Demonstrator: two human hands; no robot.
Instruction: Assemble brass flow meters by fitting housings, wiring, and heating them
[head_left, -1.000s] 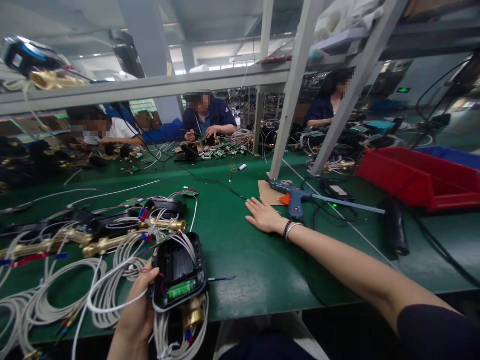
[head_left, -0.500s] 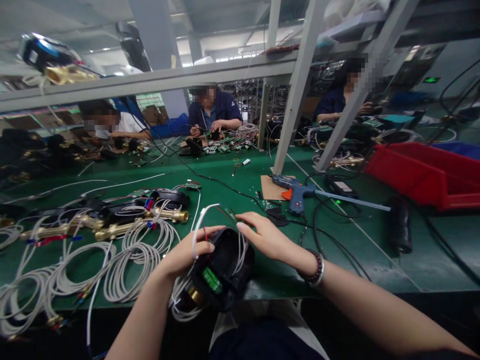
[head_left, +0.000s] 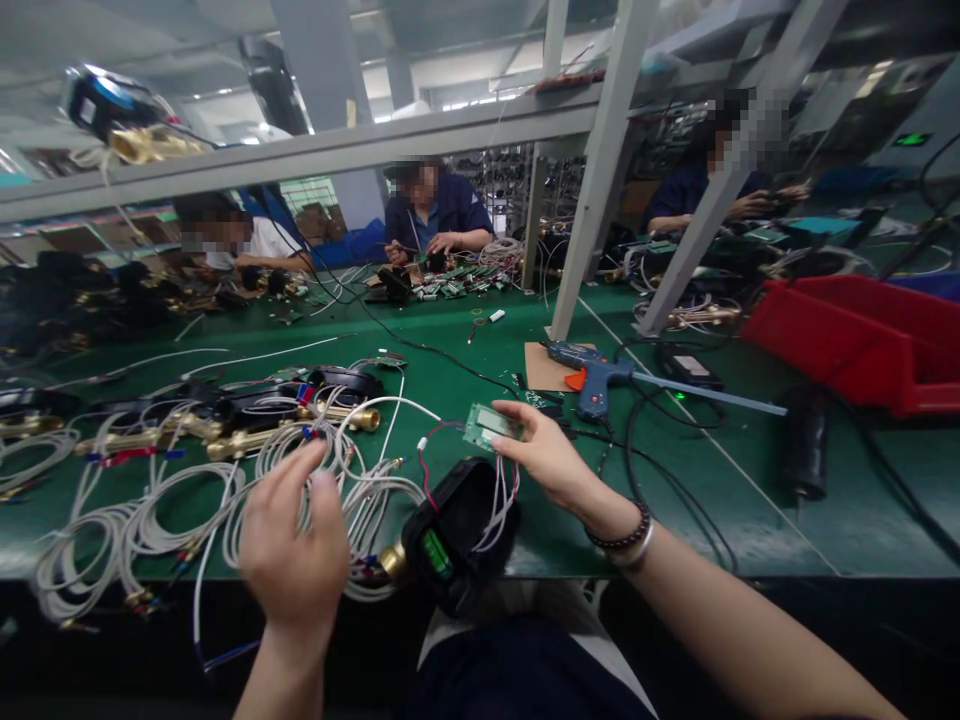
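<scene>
My right hand (head_left: 536, 450) pinches a small green circuit board (head_left: 491, 427) with a pale display by its right end. Wires run from the board down into an open black housing (head_left: 457, 530) at the table's front edge. Inside the housing sits a green part (head_left: 436, 555), and a brass fitting (head_left: 392, 562) sticks out on its left. My left hand (head_left: 294, 545), somewhat blurred, is raised over the coiled grey cables (head_left: 176, 510) left of the housing, fingers apart and holding nothing.
A blue glue gun (head_left: 596, 378) lies on cardboard (head_left: 546, 366) beyond my right hand. Further right are a black cylinder (head_left: 804, 450) and a red bin (head_left: 832, 340). Brass valves (head_left: 251, 438) lie at left. Metal posts (head_left: 600, 180) rise mid-table; three people work behind.
My left hand has let go of the housing and moved left. My right hand has turned the board display side up and lifted it above the housing. The view has shifted slightly.
</scene>
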